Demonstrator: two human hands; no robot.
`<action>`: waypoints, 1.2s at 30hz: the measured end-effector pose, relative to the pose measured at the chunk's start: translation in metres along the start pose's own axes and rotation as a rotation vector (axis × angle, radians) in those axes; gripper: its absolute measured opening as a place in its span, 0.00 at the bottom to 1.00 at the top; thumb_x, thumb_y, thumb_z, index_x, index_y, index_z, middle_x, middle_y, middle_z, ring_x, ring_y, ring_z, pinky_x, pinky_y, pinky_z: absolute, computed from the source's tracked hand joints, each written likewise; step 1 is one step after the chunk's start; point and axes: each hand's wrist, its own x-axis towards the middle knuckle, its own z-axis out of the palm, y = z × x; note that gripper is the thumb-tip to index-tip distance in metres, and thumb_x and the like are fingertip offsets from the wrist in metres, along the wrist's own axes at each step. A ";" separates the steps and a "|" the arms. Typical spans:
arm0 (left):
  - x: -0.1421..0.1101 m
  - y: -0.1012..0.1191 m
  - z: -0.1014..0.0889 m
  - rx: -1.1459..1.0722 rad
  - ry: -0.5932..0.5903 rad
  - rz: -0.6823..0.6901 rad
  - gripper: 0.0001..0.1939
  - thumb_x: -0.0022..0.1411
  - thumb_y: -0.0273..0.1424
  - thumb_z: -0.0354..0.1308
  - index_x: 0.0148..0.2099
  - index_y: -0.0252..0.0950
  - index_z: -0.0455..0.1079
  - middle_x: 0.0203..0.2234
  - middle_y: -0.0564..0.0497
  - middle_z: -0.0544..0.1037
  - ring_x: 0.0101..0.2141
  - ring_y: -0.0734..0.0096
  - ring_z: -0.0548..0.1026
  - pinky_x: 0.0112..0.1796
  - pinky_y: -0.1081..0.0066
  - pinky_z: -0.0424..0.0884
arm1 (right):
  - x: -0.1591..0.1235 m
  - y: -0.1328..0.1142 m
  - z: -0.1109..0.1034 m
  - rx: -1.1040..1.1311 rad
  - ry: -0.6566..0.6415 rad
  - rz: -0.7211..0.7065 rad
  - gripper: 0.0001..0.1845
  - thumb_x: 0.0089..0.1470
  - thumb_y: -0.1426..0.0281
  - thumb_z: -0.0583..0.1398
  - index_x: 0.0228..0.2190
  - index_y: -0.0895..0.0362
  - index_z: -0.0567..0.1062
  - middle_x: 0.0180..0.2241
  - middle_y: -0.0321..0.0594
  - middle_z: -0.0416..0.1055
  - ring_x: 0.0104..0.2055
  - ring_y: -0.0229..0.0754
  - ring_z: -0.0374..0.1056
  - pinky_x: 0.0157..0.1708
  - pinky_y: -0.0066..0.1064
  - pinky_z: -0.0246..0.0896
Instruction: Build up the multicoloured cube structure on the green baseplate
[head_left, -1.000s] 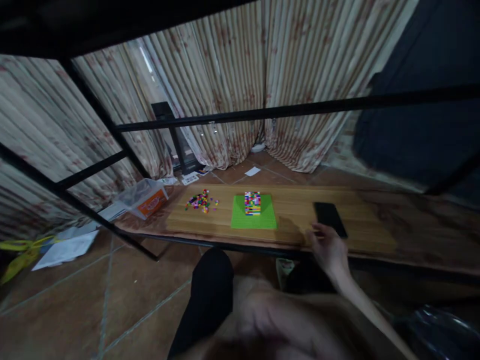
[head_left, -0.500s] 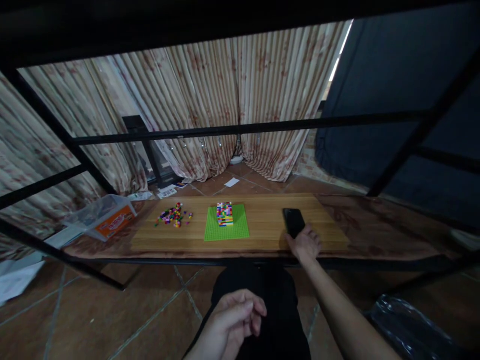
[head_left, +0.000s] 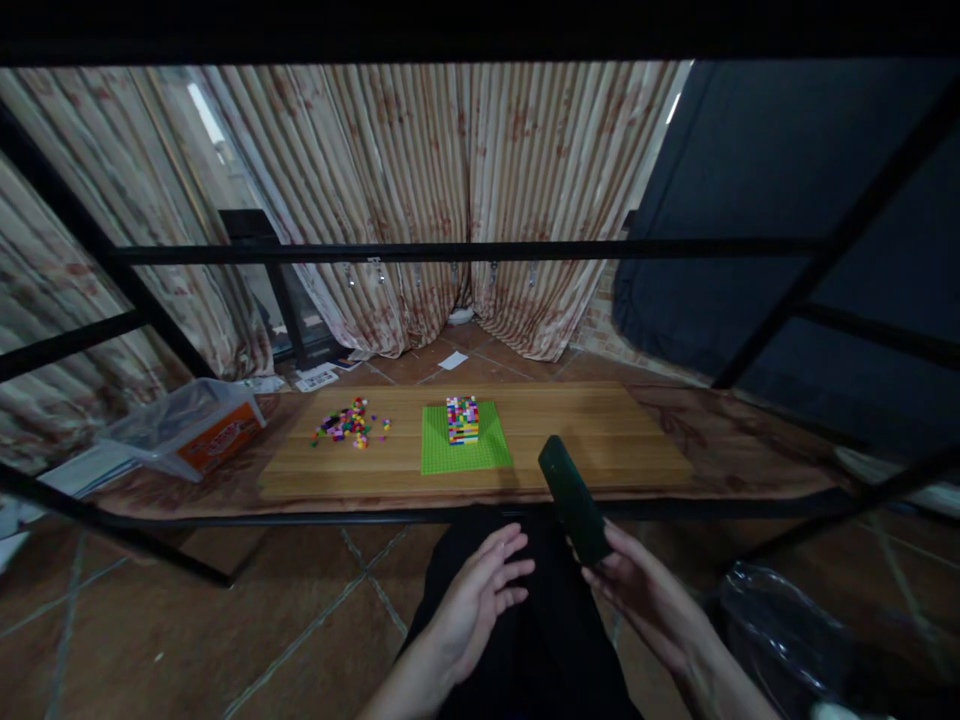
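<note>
A dark smartphone (head_left: 571,495) is tilted up in my right hand (head_left: 637,590), which grips its lower end above my lap. My left hand (head_left: 484,595) hovers over my thighs with its fingers apart, holding nothing, a short way left of the phone. On the wooden board (head_left: 555,410) beyond, a block of stacked multicoloured toy bricks (head_left: 463,420) stands on a green baseplate (head_left: 442,455). To its left lies a loose heap of small coloured bricks (head_left: 346,424).
A clear plastic box (head_left: 172,425) with an orange label stands at the board's left. Black metal bars (head_left: 480,252) cross in front of the curtains and frame the space. A clear plastic bag (head_left: 780,620) is low on the right. Papers (head_left: 453,360) lie on the tiled floor.
My right hand has lifted the phone off the board and drawn it toward my lap, tilting it. My left hand has opened its fingers and risen a little. The view has shifted slightly.
</note>
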 end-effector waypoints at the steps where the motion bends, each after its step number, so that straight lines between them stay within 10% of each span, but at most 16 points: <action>1: -0.003 0.002 -0.001 -0.028 -0.010 0.004 0.27 0.62 0.46 0.54 0.60 0.41 0.65 0.62 0.43 0.62 0.56 0.57 0.65 0.52 0.61 0.61 | -0.015 0.011 0.015 0.033 0.007 -0.003 0.34 0.48 0.53 0.62 0.54 0.52 0.64 0.44 0.44 0.77 0.47 0.48 0.73 0.46 0.40 0.69; 10: -0.036 0.016 -0.025 -0.356 -0.020 0.076 0.33 0.63 0.53 0.47 0.61 0.37 0.62 0.54 0.42 0.72 0.53 0.52 0.70 0.55 0.55 0.60 | -0.059 0.083 0.115 -0.703 0.159 -0.413 0.54 0.36 0.61 0.69 0.63 0.53 0.54 0.57 0.49 0.64 0.61 0.56 0.58 0.61 0.51 0.54; 20: -0.039 0.005 -0.048 -0.392 -0.038 0.045 0.31 0.65 0.50 0.46 0.60 0.34 0.64 0.50 0.40 0.76 0.51 0.53 0.73 0.56 0.55 0.61 | -0.066 0.097 0.100 -0.586 -0.129 -0.406 0.42 0.52 0.59 0.63 0.64 0.50 0.53 0.64 0.44 0.56 0.66 0.50 0.52 0.64 0.49 0.47; 36: -0.028 -0.005 -0.054 -0.300 -0.030 -0.019 0.32 0.67 0.49 0.42 0.54 0.28 0.71 0.40 0.38 0.81 0.44 0.53 0.78 0.51 0.55 0.68 | -0.056 0.100 0.095 -0.389 -0.183 -0.260 0.39 0.53 0.60 0.63 0.63 0.48 0.54 0.55 0.43 0.68 0.55 0.48 0.65 0.53 0.41 0.62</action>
